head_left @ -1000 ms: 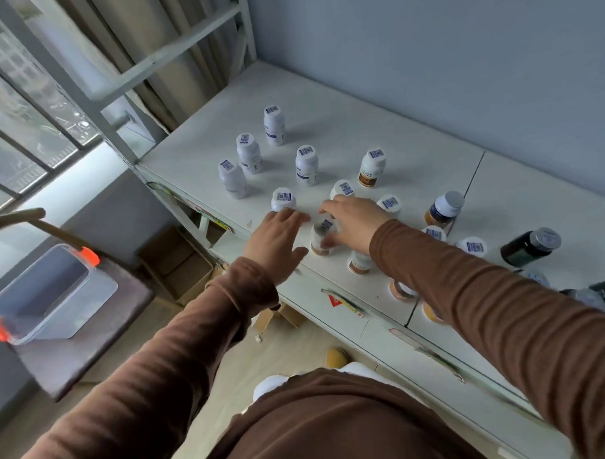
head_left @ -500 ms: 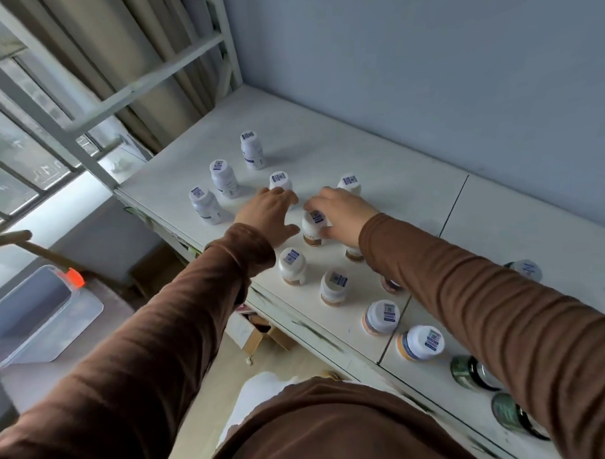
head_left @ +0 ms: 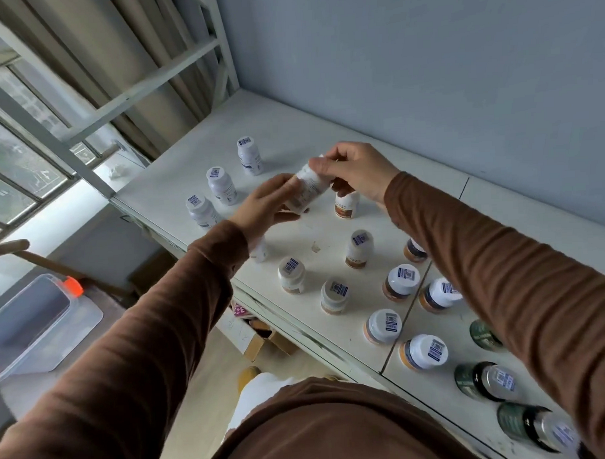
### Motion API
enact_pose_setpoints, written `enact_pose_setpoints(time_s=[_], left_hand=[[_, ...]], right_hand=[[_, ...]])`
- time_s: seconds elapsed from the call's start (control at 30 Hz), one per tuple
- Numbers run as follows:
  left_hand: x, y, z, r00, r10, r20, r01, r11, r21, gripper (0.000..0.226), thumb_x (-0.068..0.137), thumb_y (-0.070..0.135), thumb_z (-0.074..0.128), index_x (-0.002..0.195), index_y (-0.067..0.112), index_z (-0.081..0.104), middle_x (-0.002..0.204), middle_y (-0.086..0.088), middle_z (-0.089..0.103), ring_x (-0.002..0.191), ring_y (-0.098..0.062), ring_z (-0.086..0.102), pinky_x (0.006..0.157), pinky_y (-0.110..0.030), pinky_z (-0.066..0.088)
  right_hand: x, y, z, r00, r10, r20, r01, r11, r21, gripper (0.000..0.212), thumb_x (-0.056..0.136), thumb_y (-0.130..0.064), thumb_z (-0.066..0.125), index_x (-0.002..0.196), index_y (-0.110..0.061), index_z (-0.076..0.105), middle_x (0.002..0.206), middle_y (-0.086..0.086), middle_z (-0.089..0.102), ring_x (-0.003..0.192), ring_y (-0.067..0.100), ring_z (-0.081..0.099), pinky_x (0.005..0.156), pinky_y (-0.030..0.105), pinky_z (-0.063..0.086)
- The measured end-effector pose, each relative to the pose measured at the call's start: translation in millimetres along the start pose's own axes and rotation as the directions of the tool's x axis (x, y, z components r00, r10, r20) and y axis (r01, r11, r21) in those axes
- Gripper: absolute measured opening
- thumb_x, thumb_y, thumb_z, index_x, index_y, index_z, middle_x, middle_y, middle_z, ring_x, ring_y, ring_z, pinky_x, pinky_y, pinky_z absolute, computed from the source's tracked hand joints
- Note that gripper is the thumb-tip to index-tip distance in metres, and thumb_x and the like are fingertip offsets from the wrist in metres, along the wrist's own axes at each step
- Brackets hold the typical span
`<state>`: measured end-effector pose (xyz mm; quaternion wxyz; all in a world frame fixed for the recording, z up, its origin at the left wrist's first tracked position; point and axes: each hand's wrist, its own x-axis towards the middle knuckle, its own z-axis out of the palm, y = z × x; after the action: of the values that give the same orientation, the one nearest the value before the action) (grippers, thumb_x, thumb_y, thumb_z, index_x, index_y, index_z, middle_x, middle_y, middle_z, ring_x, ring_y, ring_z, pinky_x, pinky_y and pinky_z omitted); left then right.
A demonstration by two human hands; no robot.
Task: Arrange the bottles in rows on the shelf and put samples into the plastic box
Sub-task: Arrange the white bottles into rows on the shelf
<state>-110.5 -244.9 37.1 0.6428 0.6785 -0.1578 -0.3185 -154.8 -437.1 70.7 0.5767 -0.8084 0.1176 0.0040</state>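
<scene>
White plastic, the raised bottle point(head_left: 308, 188) is tilted above the shelf point(head_left: 328, 228), its labelled body gripped by the left hand point(head_left: 266, 205) while the right hand point(head_left: 357, 170) pinches its cap end. Other white-capped bottles point(head_left: 360, 248) stand scattered below. Off left sits the clear plastic box point(head_left: 33, 324); a grey-blue wall point(head_left: 426, 70) rises behind.

White pill bottle point(head_left: 308, 189), tilted, gripped by left hand point(head_left: 264, 205) and right hand point(head_left: 359, 172) above shelf point(head_left: 325, 132); labelled bottles beneath.
</scene>
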Motion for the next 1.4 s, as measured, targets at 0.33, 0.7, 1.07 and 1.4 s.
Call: enact_pose_setpoints(time_s=[0.33, 0.7, 1.07, 1.4], left_hand=[[6, 6, 5, 0.940, -0.177, 0.291, 0.278, 0.894, -0.352, 0.045, 0.100, 0.048, 0.033, 0.113, 0.010, 0.055, 0.079, -0.015, 0.057, 0.047, -0.014, 0.042, 0.047, -0.022, 0.037], [10, -11, -4, 0.990, -0.017, 0.138, -0.052, 0.877, 0.477, 0.041, 0.087, 0.010, 0.068, 0.125, 0.011, 0.051, 0.115, -0.010, 0.057, 0.100, -0.020, 0.060, 0.091, -0.031, 0.052], [20, -23, -22, 0.985, 0.156, 0.077, -0.138, 0.426, 0.894, 0.035, 0.087, 0.018, 0.065, 0.122, 0.022, 0.060, 0.122, -0.004, 0.062, 0.112, -0.023, 0.057, 0.098, -0.037, 0.044], [37, -11, -9, 0.967, 0.219, 0.127, -0.210, 0.416, 0.885, 0.032, 0.091, 0.020, 0.060, 0.123, 0.022, 0.060, 0.120, -0.003, 0.061, 0.109, -0.022, 0.057, 0.093, -0.030, 0.043]], right_hand=[[-15, -20, 4, 0.996, -0.018, -0.083, 0.015, 0.999, -0.035, 0.047, 0.083, -0.062, 0.062, 0.077, -0.016, 0.053, 0.053, -0.001, 0.050, 0.040, 0.010, 0.037, 0.046, 0.026, 0.034], [-17, 5, 7, 0.977, -0.196, 0.086, 0.205, 0.747, -0.633, 0.037, 0.084, -0.047, 0.066, 0.110, -0.020, 0.063, 0.102, -0.002, 0.060, 0.092, 0.020, 0.056, 0.075, 0.027, 0.038], [-12, 38, 40, 0.960, 0.021, 0.280, 0.220, 0.562, -0.797, 0.040, 0.089, -0.033, 0.062, 0.127, -0.019, 0.057, 0.118, 0.007, 0.054, 0.104, 0.028, 0.059, 0.088, 0.036, 0.046], [-7, 41, 13, 0.982, -0.038, 0.185, 0.163, 0.664, -0.730, 0.042, 0.087, -0.042, 0.066, 0.125, -0.026, 0.059, 0.110, -0.002, 0.059, 0.091, 0.016, 0.060, 0.083, 0.029, 0.044]])
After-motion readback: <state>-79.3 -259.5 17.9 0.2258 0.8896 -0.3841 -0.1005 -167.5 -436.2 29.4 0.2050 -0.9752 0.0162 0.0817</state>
